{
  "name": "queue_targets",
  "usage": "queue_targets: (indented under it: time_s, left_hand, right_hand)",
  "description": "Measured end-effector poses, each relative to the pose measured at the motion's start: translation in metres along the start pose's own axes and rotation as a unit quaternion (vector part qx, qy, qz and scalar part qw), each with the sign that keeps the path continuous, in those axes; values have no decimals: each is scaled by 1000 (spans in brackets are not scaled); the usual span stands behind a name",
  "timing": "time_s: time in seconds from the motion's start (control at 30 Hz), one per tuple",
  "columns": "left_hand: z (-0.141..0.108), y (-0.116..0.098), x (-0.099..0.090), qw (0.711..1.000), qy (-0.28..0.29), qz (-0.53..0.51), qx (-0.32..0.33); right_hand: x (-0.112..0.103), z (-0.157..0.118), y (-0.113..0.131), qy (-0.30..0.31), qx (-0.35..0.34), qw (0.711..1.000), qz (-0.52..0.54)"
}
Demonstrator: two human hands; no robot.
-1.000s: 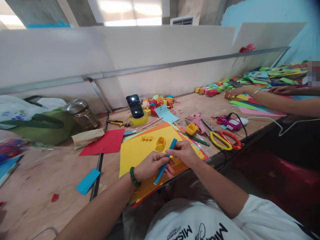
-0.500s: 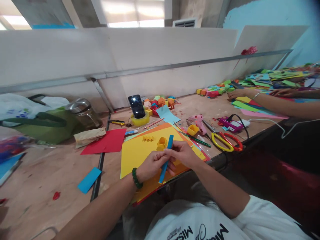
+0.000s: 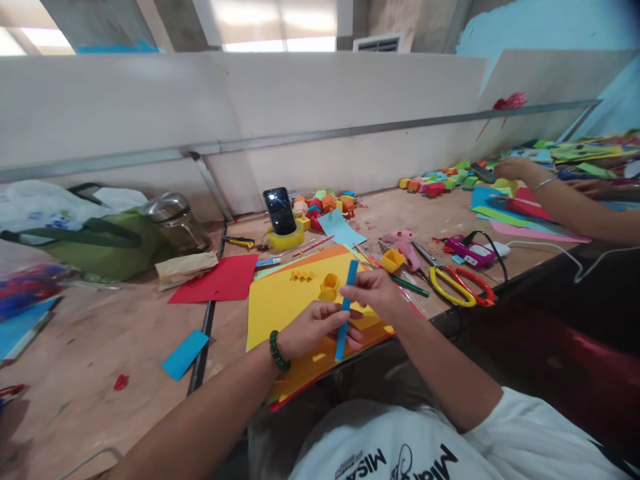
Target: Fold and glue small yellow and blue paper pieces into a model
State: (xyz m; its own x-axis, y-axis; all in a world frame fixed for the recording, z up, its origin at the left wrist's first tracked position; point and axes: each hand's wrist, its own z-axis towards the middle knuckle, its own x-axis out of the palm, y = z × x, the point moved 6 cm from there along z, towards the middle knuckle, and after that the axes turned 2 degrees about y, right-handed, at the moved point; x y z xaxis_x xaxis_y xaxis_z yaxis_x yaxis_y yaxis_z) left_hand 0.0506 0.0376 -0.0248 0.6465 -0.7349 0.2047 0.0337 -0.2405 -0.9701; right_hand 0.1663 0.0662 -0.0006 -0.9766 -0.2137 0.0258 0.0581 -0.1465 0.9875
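A narrow blue paper strip (image 3: pixel 342 341) stands tilted between my hands, above the stacked yellow and orange sheets (image 3: pixel 280 313). My left hand (image 3: pixel 313 327), with a green bead bracelet on the wrist, pinches the strip around its middle. Higher up, my right hand (image 3: pixel 375 291) grips the same strip between thumb and fingers. Just beyond the hands sits a small yellow folded paper cup (image 3: pixel 329 285). A zigzag-folded yellow piece (image 3: pixel 302 275) lies left of it on the yellow sheet.
Right of the sheets are a second yellow paper cup (image 3: pixel 393 261), a pink glue gun (image 3: pixel 406 247), scissors (image 3: pixel 463 287) and a purple device (image 3: pixel 470 251). A phone (image 3: pixel 280 211) leans on a tape roll (image 3: pixel 286 239). Another person's hand (image 3: pixel 520 170) works at far right.
The blue strip now stands more upright, and my right hand has shifted up along it. At far right, the other person's hand has lifted and moved, and a red sheet shows.
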Motion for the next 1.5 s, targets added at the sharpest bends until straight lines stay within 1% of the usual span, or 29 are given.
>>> queue_targets:
  time_s: [0.03,0.07,0.1,0.2,0.37,0.5,0.6,0.7,0.77,0.87,1.0,1.07,1.13,1.2,1.3,1.4,1.5]
  left_hand:
    - [0,-1,-1,1000,-7,-5,6]
    - [0,-1,-2,1000,-14,-7,8]
    - [1,0,-2,1000,-19,-5,7]
    - [0,2,-1,999,-32,-3,1]
    - [0,4,3,999,-30,-10,-8]
    - [0,2,7,999,-25,-11,-25]
    - [1,-3,9,999,-20,-6,-26]
    - [-1,-7,8,1000,-4,4,-18]
    - [-3,-11,6,1000,7,12,-1]
    - [-3,-14,2,1000,0,2,31]
    - [1,-13,-2,998,-48,-14,47]
    - [2,-12,-4,996,-72,-12,50]
    - [1,-10,-5,995,-89,0,48]
    - [0,-8,-5,994,-99,21,43]
    - [0,-5,-5,993,-97,50,34]
    - [1,-4,-4,993,-92,66,34]
    - [2,-3,-3,993,-98,57,35]
  right_hand:
    - [4,-1,-2,17,6,1000,-8]
    - [6,0,-4,21,9,1000,-10]
    - [4,1,-6,11,8,1000,-5]
    - [-8,8,-6,-52,-8,998,38]
    - [-22,14,-3,-112,-25,990,82]
    - [-44,10,6,-202,-71,969,120]
    - [-55,10,15,-215,-85,963,138]
    - [-61,10,23,-228,-92,959,142]
    - [-56,9,25,-221,-87,963,128]
    - [-33,6,24,-167,-62,981,72]
    - [2,1,10,-82,-32,995,36]
    - [11,2,1,-46,-20,998,41]
    - [13,4,-7,-23,-13,998,48]
    - [10,5,-13,-16,-10,999,51]
    - [6,5,-16,-33,-10,998,43]
    - [7,2,-11,-55,-11,998,28]
    - [10,-2,-2,-89,-31,995,19]
